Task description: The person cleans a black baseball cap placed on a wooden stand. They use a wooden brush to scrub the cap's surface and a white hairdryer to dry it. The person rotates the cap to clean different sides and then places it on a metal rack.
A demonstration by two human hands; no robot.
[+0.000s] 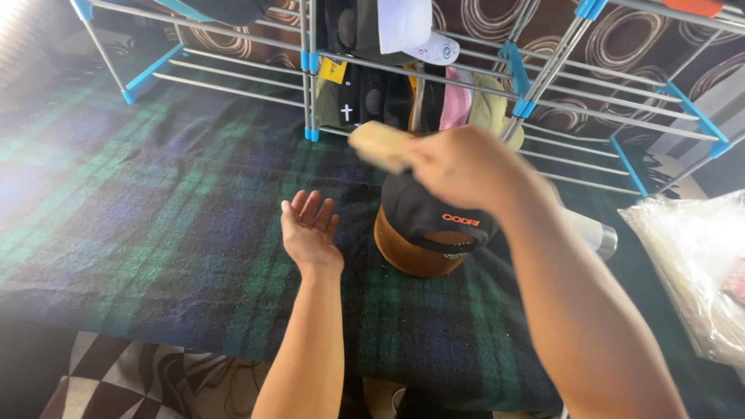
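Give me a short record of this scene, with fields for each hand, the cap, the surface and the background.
left hand: open, palm up, holds nothing, beside the cap
right hand: closed on a tan block, blurred, above the cap
cap: black with brown brim, resting on the blanket
blanket: dark green and blue plaid
rack: metal rods, blue joints, more caps hanging
bag: clear plastic, at right

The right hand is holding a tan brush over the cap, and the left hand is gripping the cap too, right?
Not quite. The head view shows the left hand open and empty beside the cap, not gripping it. The right hand does hold the tan brush over it.
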